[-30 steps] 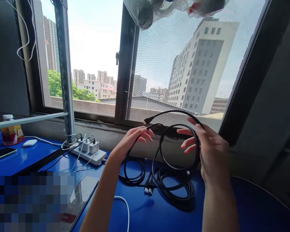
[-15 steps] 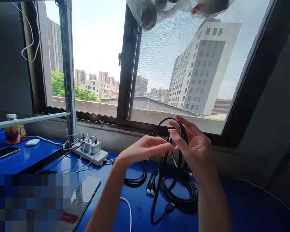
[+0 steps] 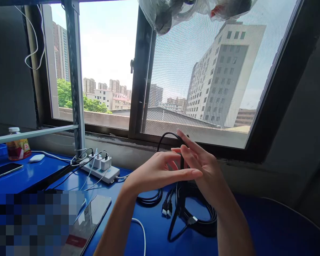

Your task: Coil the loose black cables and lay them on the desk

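Two hands close tog. above the desk: R hand has the black cable, looped up in the air; L hand crosses just beside, fingers part-hidden, can't tell if gripping. Plug dangles in front of the coil. Prob. best: firm R pinch, even turns, plug end kept clear, no twists.

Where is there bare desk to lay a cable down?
The glossy blue tabletop looks bare between the right forearm and the grey wall, though shaded. A smaller patch lies between the curved white cable and the looped black cable. Crowded: around the thick black cable coil, and by the white plastic power strip with its plugged-in chargers.
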Demonstrator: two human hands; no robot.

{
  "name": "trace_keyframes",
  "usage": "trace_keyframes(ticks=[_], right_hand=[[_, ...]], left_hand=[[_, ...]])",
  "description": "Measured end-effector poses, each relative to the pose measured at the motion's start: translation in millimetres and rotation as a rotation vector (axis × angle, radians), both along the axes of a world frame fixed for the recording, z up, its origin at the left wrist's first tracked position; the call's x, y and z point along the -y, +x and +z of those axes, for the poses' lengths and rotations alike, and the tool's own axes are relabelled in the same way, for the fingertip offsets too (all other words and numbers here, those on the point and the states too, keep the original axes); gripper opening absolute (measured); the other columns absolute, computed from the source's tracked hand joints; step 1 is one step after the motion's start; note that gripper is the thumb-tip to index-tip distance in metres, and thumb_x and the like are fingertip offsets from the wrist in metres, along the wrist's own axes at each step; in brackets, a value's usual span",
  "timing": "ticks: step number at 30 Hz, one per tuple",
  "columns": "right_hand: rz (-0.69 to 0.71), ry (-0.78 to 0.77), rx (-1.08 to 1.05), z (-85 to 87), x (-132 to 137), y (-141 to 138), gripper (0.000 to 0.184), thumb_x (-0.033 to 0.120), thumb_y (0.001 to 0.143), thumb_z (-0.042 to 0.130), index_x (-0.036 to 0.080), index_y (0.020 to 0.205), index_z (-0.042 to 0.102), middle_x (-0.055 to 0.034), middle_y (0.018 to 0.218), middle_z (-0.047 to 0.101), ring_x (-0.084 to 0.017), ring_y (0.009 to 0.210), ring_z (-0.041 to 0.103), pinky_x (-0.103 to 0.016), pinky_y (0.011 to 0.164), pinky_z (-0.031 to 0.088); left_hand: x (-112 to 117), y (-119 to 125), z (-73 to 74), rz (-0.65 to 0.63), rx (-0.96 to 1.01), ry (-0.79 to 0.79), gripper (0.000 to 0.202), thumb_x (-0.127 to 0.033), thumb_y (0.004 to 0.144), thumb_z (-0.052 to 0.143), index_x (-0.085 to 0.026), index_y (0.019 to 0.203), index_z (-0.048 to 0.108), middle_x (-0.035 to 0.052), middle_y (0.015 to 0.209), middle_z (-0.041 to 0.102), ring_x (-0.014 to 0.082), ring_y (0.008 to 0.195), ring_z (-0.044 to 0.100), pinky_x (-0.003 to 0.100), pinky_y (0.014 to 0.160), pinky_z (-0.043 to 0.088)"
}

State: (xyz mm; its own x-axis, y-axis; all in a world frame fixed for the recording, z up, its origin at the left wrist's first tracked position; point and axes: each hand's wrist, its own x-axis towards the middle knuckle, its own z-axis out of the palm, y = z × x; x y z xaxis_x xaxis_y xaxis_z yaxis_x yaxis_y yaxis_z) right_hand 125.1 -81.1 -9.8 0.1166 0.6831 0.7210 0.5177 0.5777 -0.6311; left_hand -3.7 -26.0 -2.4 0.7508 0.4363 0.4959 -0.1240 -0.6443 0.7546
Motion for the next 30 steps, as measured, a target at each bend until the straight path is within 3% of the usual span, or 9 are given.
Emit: trace_keyframes(ticks=[3,6,12,16,19,23,26,30], right_hand=[[-0.005,-0.048,0.014,-0.9,-1.8,2.0,0.046,0.054,0.087,0.045,0.028,0.123,0.056,-0.0043,0.098,0.068,-0.024,0.098,0.060,-0.038,0.080,0.050],[0.014,-0.078,-0.013,-2.0,-5.0,3.0,0.046,0.055,0.087,0.047,0.026,0.120,0.059,-0.0035,0.081,0.069,-0.024,0.095,0.061,-0.036,0.074,0.053],[-0.001,-0.014,-0.116,-1.8,-6.4,0.1,0.046,0.053,0.090,0.037,0.024,0.111,0.065,-0.0052,0.092,0.068,-0.022,0.092,0.063,-0.033,0.073,0.053],[-0.152,0.028,0.011,0.5,-4.3,2.1,0.037,0.042,0.088,0.041,0.024,0.105,0.068,-0.0033,0.087,0.069,-0.020,0.078,0.064,-0.027,0.061,0.051],[-0.200,0.025,0.130,1.3,-2.2,4.9,0.033,0.036,0.086,0.043,0.027,0.107,0.066,-0.0008,0.094,0.068,-0.016,0.069,0.063,-0.025,0.057,0.048],[-0.163,-0.019,0.229,-0.4,-0.9,6.1,0.033,0.036,0.086,0.046,0.030,0.114,0.062,-0.0013,0.106,0.065,-0.019,0.083,0.063,-0.025,0.060,0.049],[-0.129,-0.010,0.236,-2.5,-2.8,4.4,0.033,0.034,0.087,0.047,0.030,0.118,0.059,-0.0021,0.109,0.063,-0.020,0.092,0.061,-0.031,0.072,0.049],[-0.135,0.021,0.210,-4.4,-8.1,1.1,0.040,0.042,0.090,0.042,0.028,0.125,0.054,-0.0041,0.114,0.061,-0.021,0.096,0.060,-0.032,0.075,0.048]], left_hand=[[-3.2,2.9,-3.1,-0.021,0.013,-0.038,0.034,-0.047,0.075,0.061,-0.013,0.076,0.061,-0.0013,0.066,0.049,0.0108,0.061,0.042,0.021,0.053,0.034],[-6.1,5.8,-4.9,-0.038,0.007,-0.095,0.039,-0.051,0.074,0.062,-0.013,0.075,0.060,0.0003,0.067,0.050,0.0124,0.063,0.044,0.023,0.055,0.036],[-3.6,6.5,-0.1,-0.121,0.043,-0.232,0.038,-0.050,0.074,0.062,-0.013,0.083,0.062,-0.0002,0.071,0.052,0.0109,0.066,0.048,0.021,0.057,0.038],[-3.9,7.1,1.5,-0.103,0.059,-0.318,0.043,-0.053,0.070,0.064,-0.014,0.089,0.063,-0.0016,0.070,0.052,0.0095,0.063,0.047,0.020,0.055,0.037],[-7.7,8.7,-0.7,-0.048,0.054,-0.364,0.045,-0.057,0.076,0.055,-0.013,0.083,0.063,0.0003,0.069,0.055,0.0101,0.063,0.050,0.021,0.055,0.040],[-9.3,10.4,-3.6,0.026,0.067,-0.399,0.045,-0.056,0.079,0.051,-0.013,0.076,0.062,-0.0017,0.059,0.050,0.0087,0.055,0.046,0.020,0.051,0.038],[-7.0,11.3,-4.0,0.032,0.101,-0.401,0.041,-0.054,0.075,0.058,-0.013,0.073,0.059,-0.0040,0.059,0.046,0.0074,0.054,0.043,0.019,0.049,0.036],[-7.8,12.0,-5.1,0.017,0.121,-0.429,0.044,-0.057,0.072,0.060,-0.013,0.076,0.058,-0.0041,0.063,0.048,0.0083,0.058,0.046,0.019,0.051,0.038]])
